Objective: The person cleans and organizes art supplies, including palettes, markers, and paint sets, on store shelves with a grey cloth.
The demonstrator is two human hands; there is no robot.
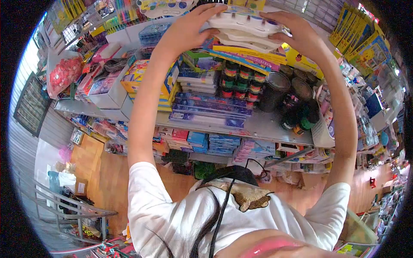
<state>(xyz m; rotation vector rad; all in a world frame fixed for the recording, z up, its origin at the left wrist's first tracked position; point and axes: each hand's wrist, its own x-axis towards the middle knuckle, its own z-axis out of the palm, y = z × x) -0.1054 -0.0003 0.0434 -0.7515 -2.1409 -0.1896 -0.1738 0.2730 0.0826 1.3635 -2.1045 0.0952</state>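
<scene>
My left hand and my right hand reach up to a high part of the shelf. Between them is a stack of white plastic paint palettes, gripped at its two ends with thumbs below and fingers over the top. Under the stack lie yellow and purple flat packs. Another white palette with coloured paint spots sits just beyond my left hand. Small paint jars with dark bodies and red bands stand below, beside large dark jars.
The shelf crosses in front of me, packed with purple boxes and yellow boxes. A bag of red items is at the left, a white basket at the right. A metal railing stands lower left.
</scene>
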